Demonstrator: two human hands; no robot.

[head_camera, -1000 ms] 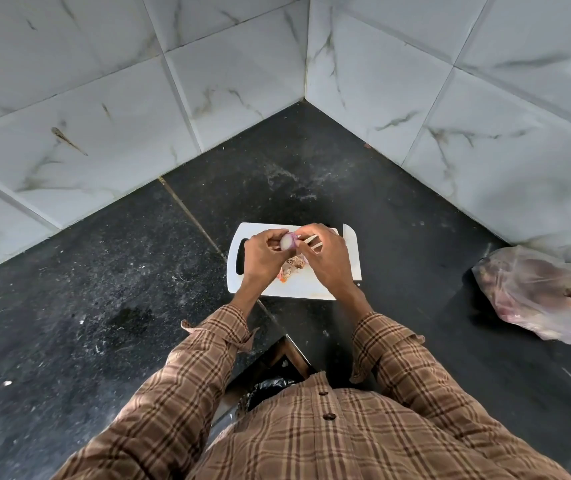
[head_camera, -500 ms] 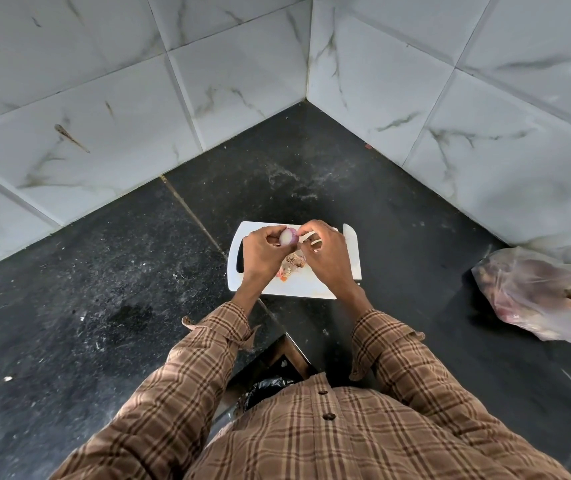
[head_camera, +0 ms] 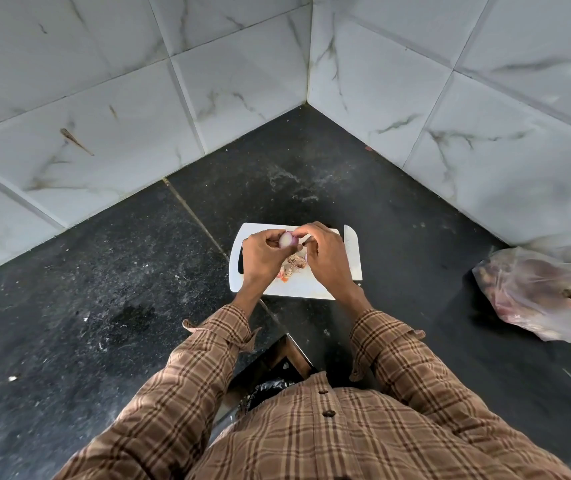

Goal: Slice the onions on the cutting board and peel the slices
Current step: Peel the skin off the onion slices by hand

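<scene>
A white cutting board (head_camera: 297, 289) lies on the black counter in the corner. Above it my left hand (head_camera: 259, 258) grips a small pale-purple onion piece (head_camera: 288, 240). My right hand (head_camera: 325, 258) has its fingers curled at the top of that onion piece, pinching at its skin. Loose onion peels (head_camera: 291, 268) lie on the board under my hands. A knife (head_camera: 352, 251) rests along the board's right edge, blade pointing away from me.
A clear plastic bag of onions (head_camera: 547, 292) lies on the counter at the right, near the wall. White marble-tiled walls (head_camera: 207, 98) meet in a corner behind the board. The counter's front edge and a dark gap (head_camera: 270, 382) sit just below my wrists.
My hands have stayed over the board while the onion piece turned a little between my fingers. My right fingers have shifted onto its top.
</scene>
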